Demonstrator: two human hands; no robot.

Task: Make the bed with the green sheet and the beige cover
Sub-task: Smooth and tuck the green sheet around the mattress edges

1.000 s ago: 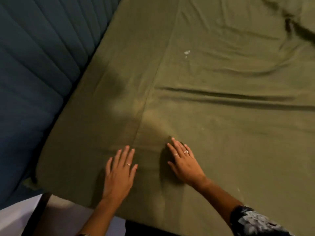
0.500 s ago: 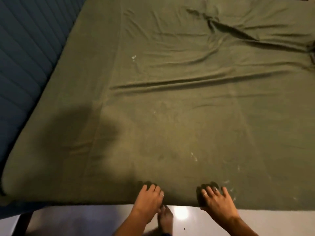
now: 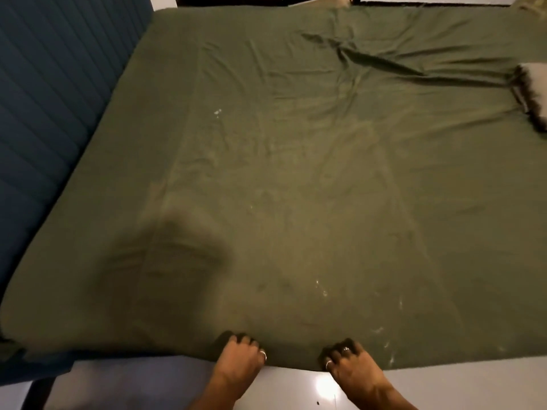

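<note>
The green sheet (image 3: 296, 173) is lying spread over the whole bed, wrinkling toward its far right part, with the blue headboard (image 3: 59, 99) standing along its left side. At the near edge, the left hand (image 3: 241, 358) and right hand (image 3: 347, 363) are each curling their fingers into the sheet's hem, gripping it side by side.

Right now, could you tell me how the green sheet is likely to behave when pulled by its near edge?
The green sheet is probably floppy: long creases run across its far right. It likely slides easily, since the left hand and right hand grip its near edge with curled fingers. It looks thin and light.
</note>
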